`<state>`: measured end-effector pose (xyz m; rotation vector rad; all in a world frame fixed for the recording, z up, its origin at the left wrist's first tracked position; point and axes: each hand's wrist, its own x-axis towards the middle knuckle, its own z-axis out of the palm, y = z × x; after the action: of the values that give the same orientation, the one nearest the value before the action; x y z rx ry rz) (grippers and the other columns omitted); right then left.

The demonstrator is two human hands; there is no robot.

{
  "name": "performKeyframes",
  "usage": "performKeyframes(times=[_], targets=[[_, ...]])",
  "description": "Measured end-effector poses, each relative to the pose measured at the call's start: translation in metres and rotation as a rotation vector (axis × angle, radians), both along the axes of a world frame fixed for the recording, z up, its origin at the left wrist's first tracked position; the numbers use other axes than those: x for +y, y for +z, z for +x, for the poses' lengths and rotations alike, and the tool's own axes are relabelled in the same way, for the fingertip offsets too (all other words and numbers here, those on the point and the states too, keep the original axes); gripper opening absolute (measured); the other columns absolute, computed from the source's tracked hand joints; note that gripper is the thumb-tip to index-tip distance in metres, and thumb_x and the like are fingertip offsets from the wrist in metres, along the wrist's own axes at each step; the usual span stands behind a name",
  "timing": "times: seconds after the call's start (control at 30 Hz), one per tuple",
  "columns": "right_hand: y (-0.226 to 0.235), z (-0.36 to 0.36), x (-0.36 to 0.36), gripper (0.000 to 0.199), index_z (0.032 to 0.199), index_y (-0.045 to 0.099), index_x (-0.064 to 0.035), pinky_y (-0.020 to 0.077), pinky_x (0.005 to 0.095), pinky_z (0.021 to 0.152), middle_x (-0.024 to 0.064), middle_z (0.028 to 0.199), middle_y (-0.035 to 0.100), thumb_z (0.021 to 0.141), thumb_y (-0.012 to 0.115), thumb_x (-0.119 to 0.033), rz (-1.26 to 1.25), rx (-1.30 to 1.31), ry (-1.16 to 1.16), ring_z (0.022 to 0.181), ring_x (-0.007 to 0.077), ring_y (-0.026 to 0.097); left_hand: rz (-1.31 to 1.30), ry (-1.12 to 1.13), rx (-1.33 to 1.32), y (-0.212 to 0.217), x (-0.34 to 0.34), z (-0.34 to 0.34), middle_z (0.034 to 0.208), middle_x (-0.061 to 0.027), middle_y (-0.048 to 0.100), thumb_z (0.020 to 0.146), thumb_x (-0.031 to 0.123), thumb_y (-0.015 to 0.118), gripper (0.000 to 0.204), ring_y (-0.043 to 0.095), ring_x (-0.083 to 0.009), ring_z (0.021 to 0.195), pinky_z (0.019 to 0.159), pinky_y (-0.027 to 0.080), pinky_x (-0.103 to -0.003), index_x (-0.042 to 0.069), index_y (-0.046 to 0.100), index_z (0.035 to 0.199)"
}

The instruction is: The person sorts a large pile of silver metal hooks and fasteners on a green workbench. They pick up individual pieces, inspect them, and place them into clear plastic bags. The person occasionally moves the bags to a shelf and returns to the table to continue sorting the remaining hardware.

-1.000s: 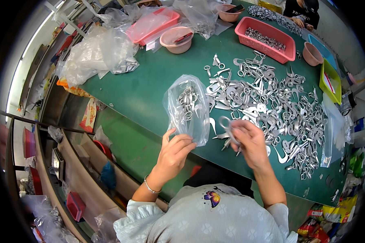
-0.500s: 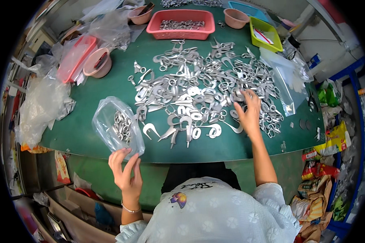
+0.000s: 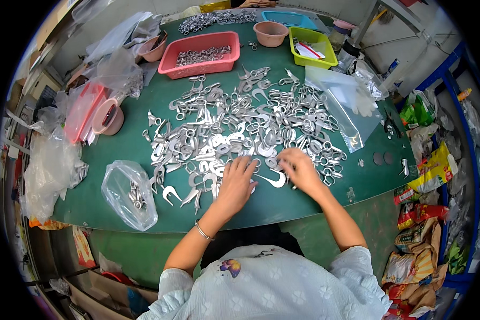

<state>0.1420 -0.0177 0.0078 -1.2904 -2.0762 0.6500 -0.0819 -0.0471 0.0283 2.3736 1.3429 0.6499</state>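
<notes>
A large pile of silver-grey metal pieces (image 3: 218,140), some ring-shaped and some hook-shaped, spreads over the green table. At the pile's near edge lies my left hand (image 3: 237,184), its fingers stretched forward over several pieces. My right hand (image 3: 304,172) is just to its right, fingers apart and bent down onto the pieces; its fingertips are slightly blurred. Between the two hands rests a flat hooked piece (image 3: 274,180). Left of the pile, a clear plastic bag (image 3: 144,205) with several metal pieces inside lies untouched near the table's front edge.
Toward the back stand a pink basin (image 3: 197,68) of metal pieces, a round pink bowl (image 3: 271,35) and a lime-green tray (image 3: 313,53). Clear plastic sheets (image 3: 346,114) lie on the right. Crumpled bags (image 3: 48,154) crowd the left. A person's hands (image 3: 256,3) show at the far edge.
My left hand has left the plastic bag's edge and moved right onto the pile. My right hand has come nearer to the pile's front edge. The view has shifted too.
</notes>
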Motion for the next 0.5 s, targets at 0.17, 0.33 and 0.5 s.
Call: performKeyframes(times=[0.17,0.33,0.5], targets=[[-0.004,0.049,0.077,0.02,0.089,0.065,-0.005,0.0381,0.0389,0.077,0.0103,0.088,0.055,0.068,0.065,-0.007,0.424,-0.379,-0.419,0.088,0.0285,0.049,0.007,-0.019,-0.008,-0.005,-0.003,0.026,0.127,-0.0147,0.041,0.075,0.009,0.065,0.048,0.035,-0.0343,0.122,0.102,0.026,-0.05,0.006,0.048,0.119],[-0.006,0.059,0.095,0.01,0.073,0.062,-0.0025,0.0405,0.0359,0.069,0.0094,0.08,0.056,0.068,0.068,-0.009,0.356,-0.346,-0.377,0.079,0.0263,0.053,0.022,0.095,-0.113,0.001,-0.015,0.022,0.125,-0.0148,0.043,0.072,0.004,0.067,0.044,0.038,-0.0351,0.119,0.102,0.025,-0.05,0.006,0.053,0.114],[0.034,0.017,0.067,0.014,0.08,0.061,0.0037,0.0439,0.0248,0.057,0.0064,0.071,0.06,0.077,0.066,-0.009,-0.348,0.498,-0.167,0.061,0.011,0.056,0.037,0.229,-0.279,-0.003,-0.04,-0.018,0.117,-0.0189,0.046,0.071,-0.002,0.065,0.037,0.045,-0.0357,0.11,0.092,0.038,-0.04,0.002,0.056,0.107]])
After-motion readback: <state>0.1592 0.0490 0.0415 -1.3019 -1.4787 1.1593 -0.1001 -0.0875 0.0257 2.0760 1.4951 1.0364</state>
